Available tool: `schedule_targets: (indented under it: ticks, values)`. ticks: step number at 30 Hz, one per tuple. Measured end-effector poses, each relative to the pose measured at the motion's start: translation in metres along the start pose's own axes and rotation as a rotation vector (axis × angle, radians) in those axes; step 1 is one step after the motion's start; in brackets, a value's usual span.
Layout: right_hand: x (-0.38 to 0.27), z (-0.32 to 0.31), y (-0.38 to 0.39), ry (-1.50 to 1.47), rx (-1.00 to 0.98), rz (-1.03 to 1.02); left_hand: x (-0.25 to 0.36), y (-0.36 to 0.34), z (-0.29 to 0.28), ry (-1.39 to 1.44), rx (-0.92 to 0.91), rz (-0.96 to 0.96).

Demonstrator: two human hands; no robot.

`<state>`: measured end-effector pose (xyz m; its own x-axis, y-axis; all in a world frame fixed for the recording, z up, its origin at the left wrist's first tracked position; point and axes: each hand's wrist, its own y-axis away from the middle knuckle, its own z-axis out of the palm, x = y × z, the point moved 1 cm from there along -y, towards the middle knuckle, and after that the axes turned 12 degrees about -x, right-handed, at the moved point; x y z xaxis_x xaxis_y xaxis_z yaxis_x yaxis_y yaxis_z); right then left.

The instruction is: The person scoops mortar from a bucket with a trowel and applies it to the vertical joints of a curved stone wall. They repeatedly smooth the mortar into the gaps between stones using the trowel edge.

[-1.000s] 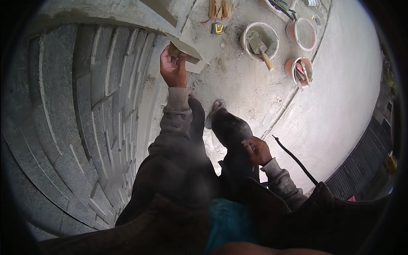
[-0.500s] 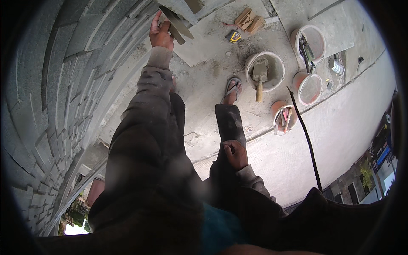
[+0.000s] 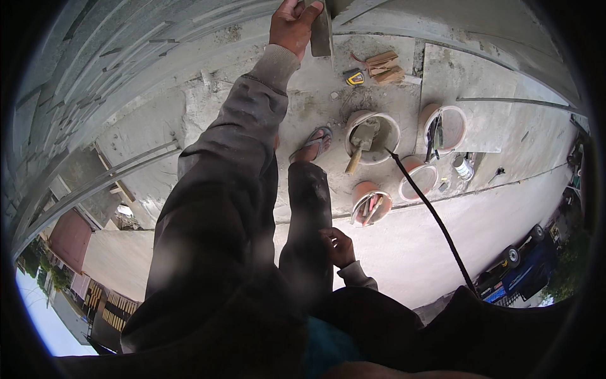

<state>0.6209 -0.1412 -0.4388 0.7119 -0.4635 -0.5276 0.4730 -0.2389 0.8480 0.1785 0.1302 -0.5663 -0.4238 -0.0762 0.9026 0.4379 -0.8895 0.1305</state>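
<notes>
At the top of the view my left hand (image 3: 295, 26) is closed on a flat grey strip of stone tile (image 3: 322, 36), thumb against its edge. The strip's upper end runs out of the picture. My right hand (image 3: 339, 247) is beside my right leg, fingers loosely curled, with nothing visible in them. To the right of my sandalled foot stands a bucket (image 3: 394, 151) of grey mortar. A trowel (image 3: 355, 159) with a wooden handle lies in it.
The stacked-stone wall (image 3: 126, 63) rises at left. On the ground are a tape measure (image 3: 355, 77), wood pieces (image 3: 385, 66), a bucket with tools (image 3: 371, 210), two more buckets (image 3: 464, 129) (image 3: 418, 179) and a can (image 3: 464, 168). A black cord (image 3: 435, 221) hangs across the right side.
The view has swung toward the right. My left hand, with the stone strip, has moved up and right in the picture, away from the stacked-stone wall. My right hand stays by my leg.
</notes>
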Motion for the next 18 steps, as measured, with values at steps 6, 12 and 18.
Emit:
schedule_targets:
  ticks: [6,12,18]
  values:
    - [-0.044,0.011,0.010,-0.008,0.002,0.039,0.026,0.005,0.025,-0.176,0.003,0.090]
    - [-0.115,0.002,0.017,-0.023,0.008,-0.043,0.070,0.014,0.039,-0.296,0.056,-0.018]
    - [-0.127,-0.013,0.024,0.094,-0.016,-0.117,0.127,0.022,0.059,-0.055,0.024,-0.094]
